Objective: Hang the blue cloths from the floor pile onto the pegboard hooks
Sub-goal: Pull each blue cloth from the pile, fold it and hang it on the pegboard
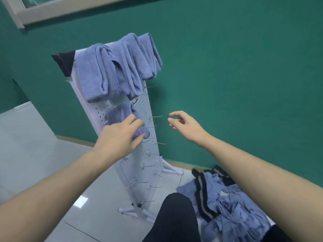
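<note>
A white pegboard stand (150, 149) rises in the middle of the view, with several wire hooks down its face. Three folded blue cloths (111, 67) hang over its top row. Lower down, another blue cloth (120, 113) sits against the board, and my left hand (120, 137) grips its lower part. My right hand (185, 124) hovers to the right of the board with fingers spread and nothing in it, close to a bare hook (158, 116). The floor pile of blue cloths (232, 206) lies at the lower right.
A black cloth (65, 62) covers the stand's top left corner. Black striped straps (202, 194) lie among the pile. My dark-clothed knee (176, 219) is at the bottom centre. A green wall stands right behind the board, with grey tiled floor to the left.
</note>
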`<state>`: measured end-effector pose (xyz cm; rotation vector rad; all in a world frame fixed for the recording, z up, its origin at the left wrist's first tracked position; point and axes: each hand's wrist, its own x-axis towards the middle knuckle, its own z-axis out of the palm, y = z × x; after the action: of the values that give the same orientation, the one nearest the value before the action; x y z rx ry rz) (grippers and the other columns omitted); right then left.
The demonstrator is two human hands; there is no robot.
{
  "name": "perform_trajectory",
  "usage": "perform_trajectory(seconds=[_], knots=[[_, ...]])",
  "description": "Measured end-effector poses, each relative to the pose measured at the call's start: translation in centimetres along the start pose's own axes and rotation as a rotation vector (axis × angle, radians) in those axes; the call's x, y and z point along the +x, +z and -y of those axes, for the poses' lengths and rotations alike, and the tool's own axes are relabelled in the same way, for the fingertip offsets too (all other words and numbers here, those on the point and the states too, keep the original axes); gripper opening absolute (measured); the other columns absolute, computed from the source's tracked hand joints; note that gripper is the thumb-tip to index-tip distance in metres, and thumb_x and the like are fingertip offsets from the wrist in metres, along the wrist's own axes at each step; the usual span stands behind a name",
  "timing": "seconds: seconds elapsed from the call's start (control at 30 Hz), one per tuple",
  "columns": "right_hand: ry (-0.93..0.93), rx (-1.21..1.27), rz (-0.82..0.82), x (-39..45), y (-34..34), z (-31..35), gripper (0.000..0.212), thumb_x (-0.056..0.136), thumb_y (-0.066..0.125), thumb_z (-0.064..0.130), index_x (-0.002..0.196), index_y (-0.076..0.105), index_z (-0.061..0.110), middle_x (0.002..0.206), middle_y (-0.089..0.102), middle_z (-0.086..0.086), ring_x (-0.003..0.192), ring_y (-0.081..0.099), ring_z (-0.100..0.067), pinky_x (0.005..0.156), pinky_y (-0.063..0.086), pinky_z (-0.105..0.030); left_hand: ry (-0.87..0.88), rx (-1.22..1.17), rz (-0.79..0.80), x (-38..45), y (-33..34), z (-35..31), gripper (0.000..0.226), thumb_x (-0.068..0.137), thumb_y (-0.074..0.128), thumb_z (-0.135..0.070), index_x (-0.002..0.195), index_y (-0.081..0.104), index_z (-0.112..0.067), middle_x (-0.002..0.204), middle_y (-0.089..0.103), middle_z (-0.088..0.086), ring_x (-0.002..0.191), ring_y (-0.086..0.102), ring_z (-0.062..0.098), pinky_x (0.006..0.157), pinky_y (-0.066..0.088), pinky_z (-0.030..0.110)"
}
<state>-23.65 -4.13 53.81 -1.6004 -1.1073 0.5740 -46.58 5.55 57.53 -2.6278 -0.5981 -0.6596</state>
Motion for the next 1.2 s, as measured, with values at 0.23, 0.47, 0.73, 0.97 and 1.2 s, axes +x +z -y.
perform_trajectory(seconds=[0.23, 0.47, 0.73, 0.97, 1.2], knots=[[0.093, -0.119, -0.051, -4.5, -6.5, -4.9, 0.014, 0.098, 0.061, 0.027, 0.11, 0.058, 0.033, 0.11, 0.07, -0.017, 0.081, 0.059, -0.018, 0.072, 0.05, -0.035, 0.089, -0.098, 0.212, 3.1, 4.7, -9.0, 0.037, 0.095, 0.051, -0.058, 0.119, 0.055, -0.03, 0.115, 0.055, -0.009, 0.083, 0.068, 0.028, 0.06, 0.042, 0.033], [0.268, -0.197, -0.135, -7.7, -12.7, -13.0, 0.018, 0.096, 0.062, 0.023, 0.114, 0.062, 0.028, 0.088, 0.064, 0.002, 0.081, 0.06, -0.016, 0.08, 0.052, -0.037, 0.122, -0.258, 0.479, 6.5, 12.9, -16.8, 0.044, 0.096, 0.05, -0.06, 0.129, 0.051, -0.031, 0.13, 0.053, -0.01, 0.101, 0.064, 0.025, 0.078, 0.048, 0.036], [0.504, -0.196, -0.112, -7.9, -15.5, -25.9, 0.016, 0.098, 0.061, 0.016, 0.113, 0.059, 0.023, 0.087, 0.064, 0.005, 0.071, 0.057, -0.017, 0.068, 0.049, -0.033, 0.014, -0.57, 0.775, 8.0, 27.0, -23.2, 0.033, 0.092, 0.06, -0.051, 0.117, 0.056, -0.03, 0.119, 0.06, -0.008, 0.104, 0.062, 0.021, 0.087, 0.051, 0.038], [0.705, -0.378, 0.121, -7.7, -14.4, -39.1, 0.031, 0.101, 0.049, 0.003, 0.131, 0.058, 0.007, 0.126, 0.062, -0.013, 0.106, 0.061, -0.025, 0.078, 0.048, -0.023, -0.052, -0.813, 1.046, 6.4, 39.1, -28.6, 0.021, 0.096, 0.063, -0.032, 0.114, 0.058, -0.022, 0.123, 0.063, -0.004, 0.105, 0.059, 0.014, 0.082, 0.044, 0.027], [1.007, -0.428, 0.145, -7.4, -13.7, -51.1, 0.021, 0.1, 0.054, 0.028, 0.119, 0.058, 0.021, 0.108, 0.061, -0.002, 0.085, 0.054, -0.021, 0.072, 0.041, -0.026, -0.144, -0.883, 1.234, 4.2, 49.0, -34.3, 0.036, 0.098, 0.06, -0.031, 0.132, 0.053, -0.02, 0.133, 0.058, -0.001, 0.116, 0.059, 0.022, 0.094, 0.047, 0.031]])
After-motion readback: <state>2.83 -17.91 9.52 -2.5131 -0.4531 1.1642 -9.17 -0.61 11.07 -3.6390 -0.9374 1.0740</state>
